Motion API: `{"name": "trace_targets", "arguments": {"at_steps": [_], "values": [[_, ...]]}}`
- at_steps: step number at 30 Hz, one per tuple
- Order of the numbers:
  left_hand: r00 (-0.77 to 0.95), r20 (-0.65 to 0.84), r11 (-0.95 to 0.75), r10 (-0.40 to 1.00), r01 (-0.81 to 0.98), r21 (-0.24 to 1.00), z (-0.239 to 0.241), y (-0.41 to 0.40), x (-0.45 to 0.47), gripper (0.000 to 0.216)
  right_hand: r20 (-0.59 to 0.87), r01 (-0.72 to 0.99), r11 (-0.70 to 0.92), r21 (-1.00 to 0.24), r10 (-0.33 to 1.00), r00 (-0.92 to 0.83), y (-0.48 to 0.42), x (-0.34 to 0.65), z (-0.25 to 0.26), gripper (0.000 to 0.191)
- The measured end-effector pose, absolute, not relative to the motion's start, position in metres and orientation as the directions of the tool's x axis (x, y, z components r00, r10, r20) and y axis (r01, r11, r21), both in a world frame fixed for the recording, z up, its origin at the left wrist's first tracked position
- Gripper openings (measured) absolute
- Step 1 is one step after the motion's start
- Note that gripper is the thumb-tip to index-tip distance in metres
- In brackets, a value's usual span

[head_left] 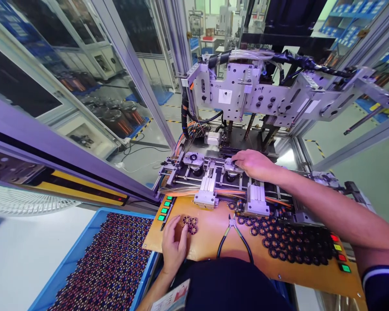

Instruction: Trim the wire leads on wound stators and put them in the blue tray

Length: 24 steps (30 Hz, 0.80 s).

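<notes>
My left hand (174, 244) rests on the orange work board (207, 246), thumb and fingers apart. Several small ring-shaped stator cores (190, 224) lie just beyond its fingertips, by the thumb. My right hand (254, 165) reaches across to the second clamp fixture (231, 166) on the machine, with its fingers closed down at the fixture's top. What they grip is hidden by the hand. To the left, another clamp fixture (193, 160) has a dark ring seated in it. Pliers (232, 223) with dark handles lie spread on the board between my arms.
Many dark wound rings (291, 239) cover the board's right side. A blue tray (94, 220) full of rings stands at lower left. Lit buttons (164, 211) line the board's left edge. Above the fixtures hangs a metal plate assembly (225, 96) with rods.
</notes>
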State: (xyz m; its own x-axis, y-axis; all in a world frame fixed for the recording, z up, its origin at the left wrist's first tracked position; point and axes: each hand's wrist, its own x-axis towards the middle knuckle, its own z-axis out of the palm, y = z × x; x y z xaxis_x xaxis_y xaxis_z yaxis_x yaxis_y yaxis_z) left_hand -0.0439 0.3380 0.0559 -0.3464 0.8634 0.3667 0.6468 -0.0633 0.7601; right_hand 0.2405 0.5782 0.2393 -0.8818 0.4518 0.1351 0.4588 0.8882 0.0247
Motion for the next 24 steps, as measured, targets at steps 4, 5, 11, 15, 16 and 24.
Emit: {"name": "trace_targets", "arguments": {"at_steps": [4, 5, 11, 15, 16, 24], "values": [[-0.336, 0.376, -0.076, 0.864, 0.651, 0.755, 0.057, 0.338, -0.044, 0.029, 0.121, 0.465, 0.885, 0.031, 0.459, -0.88, 0.578, 0.24, 0.239, 0.024], [-0.335, 0.379, -0.079, 0.863, 0.652, 0.754, 0.057, 0.338, -0.044, 0.03, 0.121, 0.467, 0.884, 0.031, 0.461, -0.879, 0.577, 0.241, 0.238, 0.025], [-0.339, 0.386, -0.076, 0.858, 0.659, 0.748, 0.056, 0.338, -0.044, 0.03, 0.17, 0.524, 0.851, 0.044, 0.511, -0.843, 0.564, 0.257, 0.232, 0.044], [-0.336, 0.402, -0.081, 0.852, 0.673, 0.735, 0.056, 0.339, -0.042, 0.03, 0.184, 0.541, 0.84, 0.049, 0.525, -0.831, 0.555, 0.261, 0.221, 0.048], [-0.332, 0.411, -0.087, 0.849, 0.68, 0.728, 0.056, 0.34, -0.042, 0.03, 0.192, 0.545, 0.837, 0.051, 0.527, -0.828, 0.554, 0.26, 0.219, 0.048], [-0.187, 0.536, -0.234, 0.823, 0.75, 0.619, 0.08, 0.323, -0.034, 0.032, 0.382, 0.615, 0.786, 0.063, 0.55, -0.743, 0.52, 0.264, 0.235, 0.046]]}}
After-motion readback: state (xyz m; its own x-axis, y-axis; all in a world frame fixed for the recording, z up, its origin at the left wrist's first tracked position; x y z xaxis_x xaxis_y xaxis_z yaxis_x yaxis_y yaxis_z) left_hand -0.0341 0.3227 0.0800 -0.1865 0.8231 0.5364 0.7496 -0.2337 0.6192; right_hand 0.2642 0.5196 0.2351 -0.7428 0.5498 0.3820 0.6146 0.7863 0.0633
